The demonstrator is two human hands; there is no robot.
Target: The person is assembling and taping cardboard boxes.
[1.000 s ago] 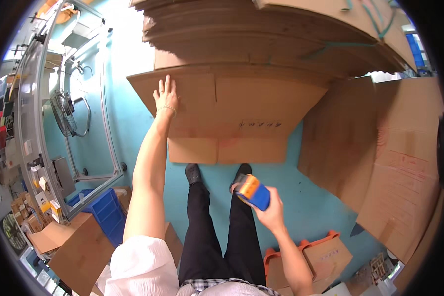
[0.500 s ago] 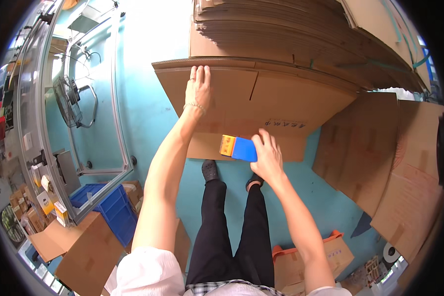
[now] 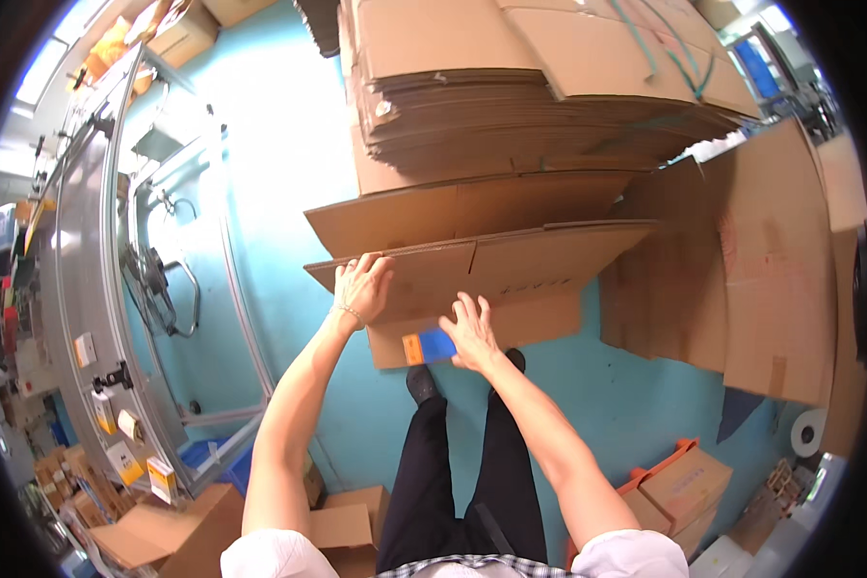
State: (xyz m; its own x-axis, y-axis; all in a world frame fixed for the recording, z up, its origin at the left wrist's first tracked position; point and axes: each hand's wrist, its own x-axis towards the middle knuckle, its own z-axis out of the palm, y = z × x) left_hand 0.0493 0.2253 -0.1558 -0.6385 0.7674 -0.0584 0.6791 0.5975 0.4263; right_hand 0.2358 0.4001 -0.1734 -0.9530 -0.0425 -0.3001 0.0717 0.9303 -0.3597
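My left hand [image 3: 361, 291] has its fingers hooked over the upper left edge of a flattened cardboard box [image 3: 539, 262], which leans toward me. In my right hand [image 3: 472, 334] is a small blue-and-yellow box-shaped thing [image 3: 437, 346]; its exact kind does not show. The thumb side holds it, while the other fingers reach up close to the box's face; whether they touch it I cannot tell. Behind the leaning box stands another flattened sheet [image 3: 395, 214], apart from it at the top.
A tall stack of flattened cardboard boxes [image 3: 453, 125] stands ahead, with more large sheets [image 3: 775, 260] upright at the right. On the left are a metal frame [image 3: 226, 222] and a fan [image 3: 154, 275]. An open carton [image 3: 342, 527] sits by my left leg, closed cartons [image 3: 689, 482] at the right.
The flattened box has tilted away from the stack toward me, with my left hand on its edge. A gap now shows behind it. My right hand has moved left; the view has shifted.
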